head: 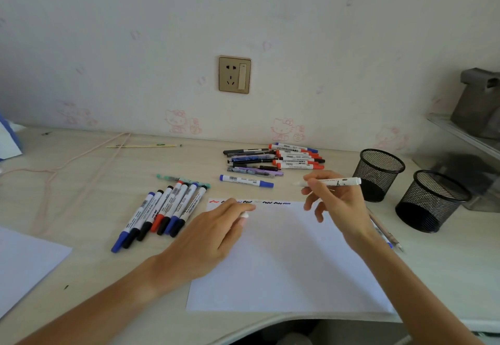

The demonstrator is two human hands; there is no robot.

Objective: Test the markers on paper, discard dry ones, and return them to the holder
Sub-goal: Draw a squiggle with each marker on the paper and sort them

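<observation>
A gold wall socket (pixel 234 74) sits on the wall above the back edge of the surface (pixel 81 171). A pink cord (pixel 81 156) trails across the surface's back left part, crossing a thin wooden stick (pixel 143 145) near the back edge. A second sheet (pixel 24 260) lies at the left edge, and a grey object (pixel 479 101) stands on a shelf (pixel 460 136) at the right.

Mesh pen holders: two, one (pixel 380 174) beside the other (pixel 430 200). Paper sheets: two, one central (pixel 292 258), one at the left edge (pixel 24 260). Markers in the left row (pixel 159 213): six. Single blue marker (pixel 246 181): one. Marker held in the right hand (pixel 331 181): one. The far pile (pixel 273 159) is too overlapped to count. Wall sockets (pixel 234 74): one.
</observation>
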